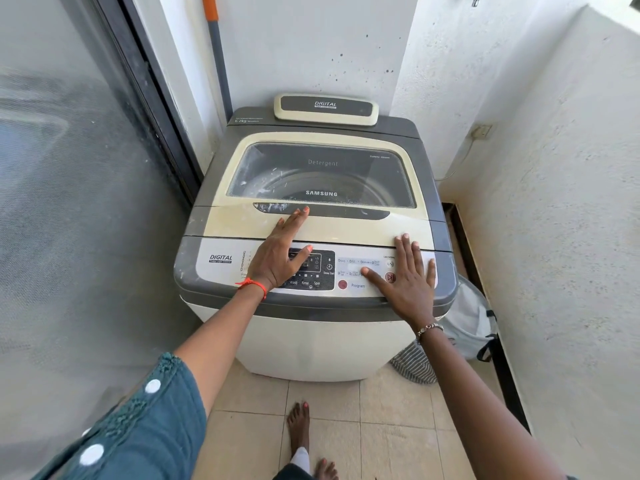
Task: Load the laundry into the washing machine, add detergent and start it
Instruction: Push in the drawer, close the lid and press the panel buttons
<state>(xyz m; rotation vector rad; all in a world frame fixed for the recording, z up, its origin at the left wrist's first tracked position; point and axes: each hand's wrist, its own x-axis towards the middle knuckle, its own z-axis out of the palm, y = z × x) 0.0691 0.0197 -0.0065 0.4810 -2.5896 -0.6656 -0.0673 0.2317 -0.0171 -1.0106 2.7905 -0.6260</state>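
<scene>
Here, a left hand (277, 252) and right hand (408, 277), fingers spread flat, gripping nothing, rest on a closed Samsung washing machine (311, 341) marked "Digital", "Detergent" and "6.2kg"; a laundry bag (467, 323) sits beside it.

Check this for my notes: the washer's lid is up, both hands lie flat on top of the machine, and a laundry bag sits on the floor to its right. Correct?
Not quite. The head view shows the lid shut, not up. The rest holds: the left hand and right hand lie flat on top of the washer, and the laundry bag sits on the floor to its right.
</scene>
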